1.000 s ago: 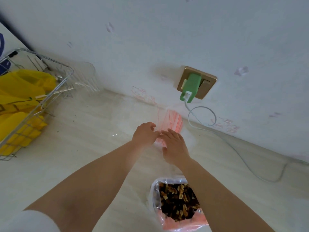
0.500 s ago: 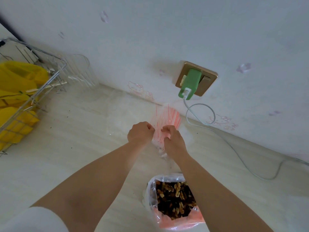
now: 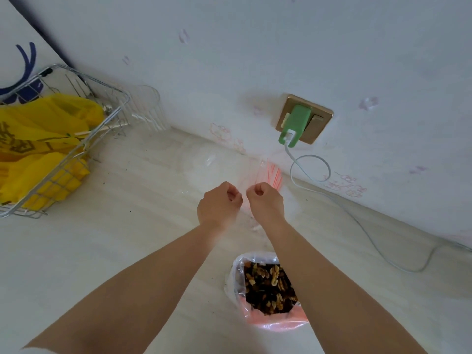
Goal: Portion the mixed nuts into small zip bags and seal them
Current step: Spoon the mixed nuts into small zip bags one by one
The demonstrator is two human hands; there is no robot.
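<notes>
Left hand (image 3: 219,203): was curled up, with what looked like the near edge of a small zip bag (image 3: 244,198) pinched in the fingertips. The film is so clear it could barely be made out, tbh.

Right hand (image 3: 267,201): same deal, fist-like, the other side of that bag's mouth apparently pinched. The two fists were held just beside each other, knuckles nearly touching.

Stack of bags (image 3: 272,175): the clear ones with red zip strips were lying just beyond the right hand's knuckles, against the wall.

What changed: a second earlier the fingers were laid flatter on the stack, reaching into it. By now both hands had been closed and pulled back a little toward the body, so one bag seemed to have been peeled off the pile.

What that meant: picking a bag looked done, and opening its mouth was probably the step in hand. Nothing had been portioned yet, and no filled or sealed bag could be seen.

Mixed nuts (image 3: 268,287): were sitting in their big open bag well behind the hands, under the right forearm, untouched.

Other stuff: a wire basket (image 3: 109,118) with yellow bags was parked far off to the left hand's side, and a green charger (image 3: 293,125) was plugged in beyond the right hand.
</notes>
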